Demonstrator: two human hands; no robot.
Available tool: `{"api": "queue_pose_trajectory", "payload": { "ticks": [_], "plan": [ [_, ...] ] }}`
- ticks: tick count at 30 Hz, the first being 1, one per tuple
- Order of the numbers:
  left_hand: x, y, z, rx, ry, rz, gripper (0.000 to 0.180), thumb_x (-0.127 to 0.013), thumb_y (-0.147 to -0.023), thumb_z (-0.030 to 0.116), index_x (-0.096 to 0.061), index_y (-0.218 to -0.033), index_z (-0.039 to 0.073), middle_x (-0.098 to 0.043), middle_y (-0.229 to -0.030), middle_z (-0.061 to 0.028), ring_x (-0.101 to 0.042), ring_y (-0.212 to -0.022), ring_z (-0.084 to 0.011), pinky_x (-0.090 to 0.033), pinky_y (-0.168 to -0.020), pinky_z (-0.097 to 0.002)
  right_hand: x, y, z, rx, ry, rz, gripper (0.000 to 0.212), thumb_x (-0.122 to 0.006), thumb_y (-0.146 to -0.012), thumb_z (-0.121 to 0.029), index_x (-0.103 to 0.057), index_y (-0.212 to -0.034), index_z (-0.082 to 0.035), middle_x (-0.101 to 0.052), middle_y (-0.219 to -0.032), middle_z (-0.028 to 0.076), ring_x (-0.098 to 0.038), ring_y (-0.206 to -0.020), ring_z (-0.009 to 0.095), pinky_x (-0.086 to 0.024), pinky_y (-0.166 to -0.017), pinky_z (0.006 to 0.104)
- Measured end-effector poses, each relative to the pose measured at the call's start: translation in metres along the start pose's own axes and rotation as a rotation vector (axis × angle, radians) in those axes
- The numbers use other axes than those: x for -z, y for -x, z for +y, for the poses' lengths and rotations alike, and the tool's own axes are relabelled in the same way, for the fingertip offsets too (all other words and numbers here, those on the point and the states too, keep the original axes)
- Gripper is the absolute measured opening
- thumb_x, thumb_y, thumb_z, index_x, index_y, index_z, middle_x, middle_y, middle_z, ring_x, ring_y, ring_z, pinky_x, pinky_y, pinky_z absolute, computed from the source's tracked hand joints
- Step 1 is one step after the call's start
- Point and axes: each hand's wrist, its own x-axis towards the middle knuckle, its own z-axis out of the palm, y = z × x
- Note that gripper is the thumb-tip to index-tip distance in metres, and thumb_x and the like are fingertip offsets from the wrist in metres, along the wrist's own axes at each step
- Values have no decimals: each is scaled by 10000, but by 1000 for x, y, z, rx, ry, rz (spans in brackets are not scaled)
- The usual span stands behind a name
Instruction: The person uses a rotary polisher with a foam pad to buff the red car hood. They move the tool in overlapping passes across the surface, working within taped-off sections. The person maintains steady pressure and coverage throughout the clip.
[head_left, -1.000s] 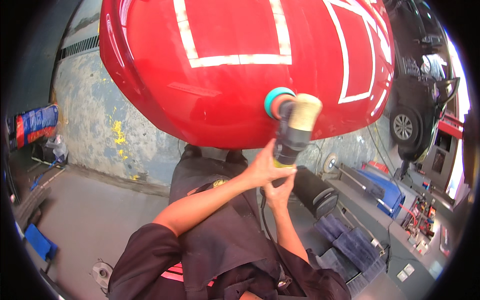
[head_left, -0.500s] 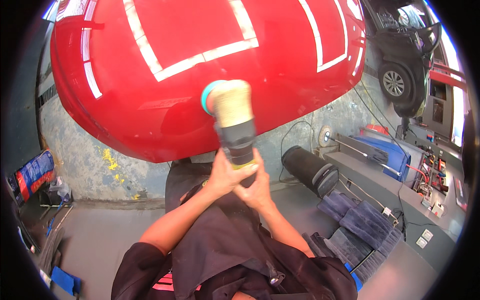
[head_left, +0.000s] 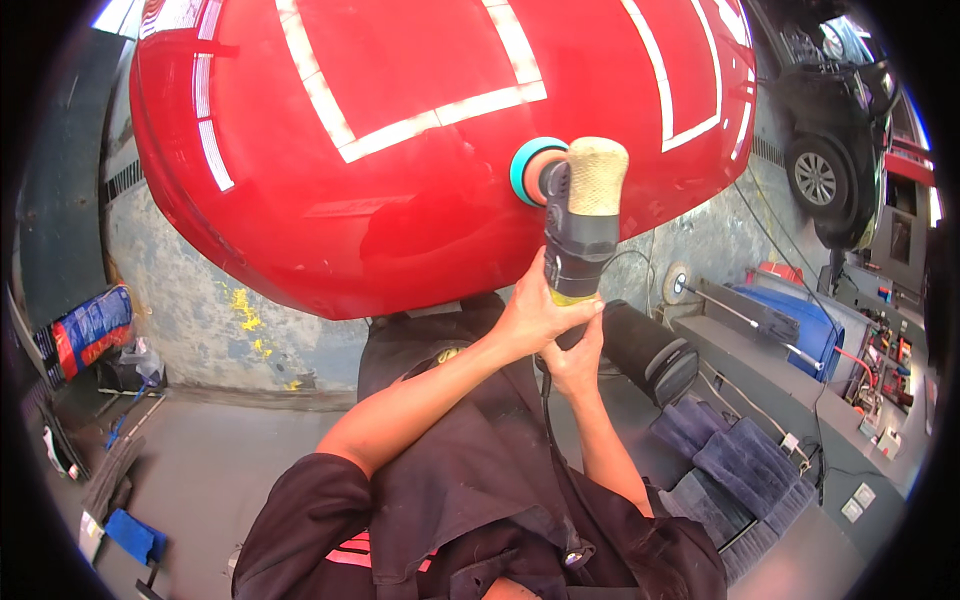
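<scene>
A polisher [head_left: 582,225] with a black body and a tan mesh-like cover on its head is in both my hands. Its round teal-edged pad [head_left: 532,172] sits against the glossy red car panel [head_left: 400,220]. My left hand [head_left: 535,312] wraps the rear of the body from the left, its thumb across the yellow band. Closed round the tail end, below the left hand, is my right hand [head_left: 577,360]. A black cord [head_left: 556,440] runs down from the tail over my dark apron [head_left: 450,480].
Right of me lie a black cylinder [head_left: 650,350] and dark floor mats [head_left: 740,465]. Beyond them runs a grey ledge [head_left: 770,370] with a blue bin [head_left: 800,320] and tools. A dark car [head_left: 825,150] stands far right; a blue-red bag [head_left: 90,330] is at left.
Both hands have carried the polisher to the right across the red panel. Its pad shows more fully now. The whole view has shifted slightly, with the surroundings appearing further right.
</scene>
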Motion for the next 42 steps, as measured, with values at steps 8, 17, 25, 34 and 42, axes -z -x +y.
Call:
{"api": "queue_pose_trajectory", "payload": {
  "ticks": [8, 17, 25, 34, 42],
  "plan": [
    [67, 48, -10, -20, 88, 85, 693, -921, -828, 242, -531, -1355, 20, -694, -1189, -92, -676, -1115, -189, -556, -993, -388, -66, 20, -22, -10, -29, -125, 1087, -933, -764, -194, -317, -1652, -77, -661, -1429, 204, -658, -1318, 302, -512, -1109, 436],
    [141, 116, -28, -119, 172, 351, 449, -878, -838, 288, -693, -1149, 22, -720, -1058, -55, -690, -960, -161, -569, -874, -348, -126, 35, -55, 75, 283, -386, 1079, -880, -755, -286, -331, -1680, -208, -647, -1449, 186, -685, -1254, 393, -595, -989, 463],
    [57, 75, -22, -61, 133, 208, 460, -887, -860, 305, -682, -1175, 40, -719, -1065, -38, -688, -975, -142, -563, -891, -348, -41, 19, -32, -24, 168, -333, 1086, -902, -752, -264, -336, -1674, -179, -595, -1521, 233, -629, -1354, 416, -556, -1079, 480],
    [10, 13, -8, -11, -68, -29, 792, -926, -788, 236, -494, -1391, -40, -723, -1219, -189, -707, -1135, -261, -537, -1039, -408, -28, 25, -4, 1, -96, 142, 773, -927, -827, -339, -515, -1389, -3, -603, -1328, 144, -588, -1236, 237, -464, -1075, 405],
    [97, 91, -21, 43, -70, 125, 665, -911, -819, 224, -569, -1350, 16, -708, -1169, -77, -682, -1080, -175, -566, -968, -374, -102, 61, 2, -38, -60, -153, 1145, -940, -755, -211, -266, -1667, -53, -630, -1457, 246, -673, -1300, 348, -526, -1098, 443]
  ]
}}
